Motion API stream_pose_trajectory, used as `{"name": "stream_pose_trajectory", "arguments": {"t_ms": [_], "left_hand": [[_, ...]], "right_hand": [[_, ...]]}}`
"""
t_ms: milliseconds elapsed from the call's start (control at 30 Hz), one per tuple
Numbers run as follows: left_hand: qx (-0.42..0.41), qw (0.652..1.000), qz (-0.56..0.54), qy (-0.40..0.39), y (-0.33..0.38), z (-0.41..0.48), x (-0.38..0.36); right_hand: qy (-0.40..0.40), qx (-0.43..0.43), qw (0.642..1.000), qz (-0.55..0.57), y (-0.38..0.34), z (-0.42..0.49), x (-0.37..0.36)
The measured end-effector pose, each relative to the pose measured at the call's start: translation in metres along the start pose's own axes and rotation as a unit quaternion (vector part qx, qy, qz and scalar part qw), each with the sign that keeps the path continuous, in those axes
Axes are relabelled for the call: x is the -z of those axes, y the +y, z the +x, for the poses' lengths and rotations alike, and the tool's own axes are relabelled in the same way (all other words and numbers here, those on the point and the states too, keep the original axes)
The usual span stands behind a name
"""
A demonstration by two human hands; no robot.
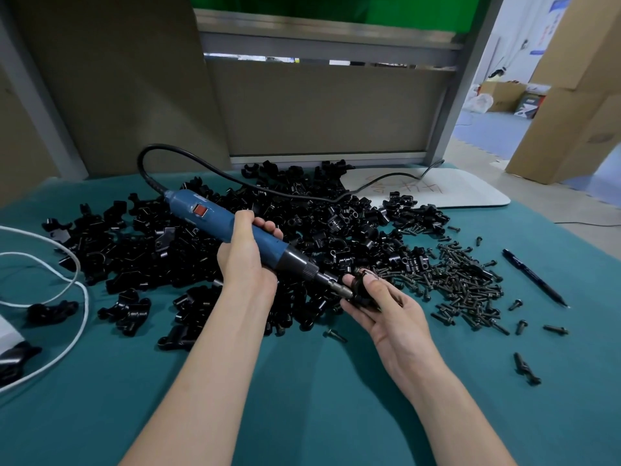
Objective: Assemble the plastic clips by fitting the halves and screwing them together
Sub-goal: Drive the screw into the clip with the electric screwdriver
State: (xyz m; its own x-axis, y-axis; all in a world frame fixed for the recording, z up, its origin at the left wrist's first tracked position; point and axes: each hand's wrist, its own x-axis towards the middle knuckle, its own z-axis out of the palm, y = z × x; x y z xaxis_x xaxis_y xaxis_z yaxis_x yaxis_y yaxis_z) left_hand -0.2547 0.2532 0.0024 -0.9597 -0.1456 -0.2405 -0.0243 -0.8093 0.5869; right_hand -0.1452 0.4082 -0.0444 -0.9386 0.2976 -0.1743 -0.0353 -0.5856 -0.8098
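I log two hands: right hand (389, 314) pinches one black plastic clip (360, 283) over the teal cloth (302, 398); left hand (245, 257) grips one blue electric screwdriver (232, 223), axis far-left to near-right, bit (340, 290) on the clip. Behind, one uncountable heap of black clip halves (319, 210).

clip (361, 290) mostly hidden, driver bit (346, 292) tip unseen

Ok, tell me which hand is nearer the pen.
Right. The right hand, holding a clip, sits left of the pen; the left hand, gripping the screwdriver, is farther left.
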Motion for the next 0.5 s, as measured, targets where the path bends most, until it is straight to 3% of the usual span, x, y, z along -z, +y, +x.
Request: {"name": "stream_pose_trajectory", "arguments": {"t_ms": [500], "left_hand": [[0.004, 1.000, 0.010, 0.015, -0.0018, -0.0039, -0.0015]], "right_hand": [[-0.005, 0.053, 0.999, -0.013, 0.0030, 0.0020, 0.0043]]}}
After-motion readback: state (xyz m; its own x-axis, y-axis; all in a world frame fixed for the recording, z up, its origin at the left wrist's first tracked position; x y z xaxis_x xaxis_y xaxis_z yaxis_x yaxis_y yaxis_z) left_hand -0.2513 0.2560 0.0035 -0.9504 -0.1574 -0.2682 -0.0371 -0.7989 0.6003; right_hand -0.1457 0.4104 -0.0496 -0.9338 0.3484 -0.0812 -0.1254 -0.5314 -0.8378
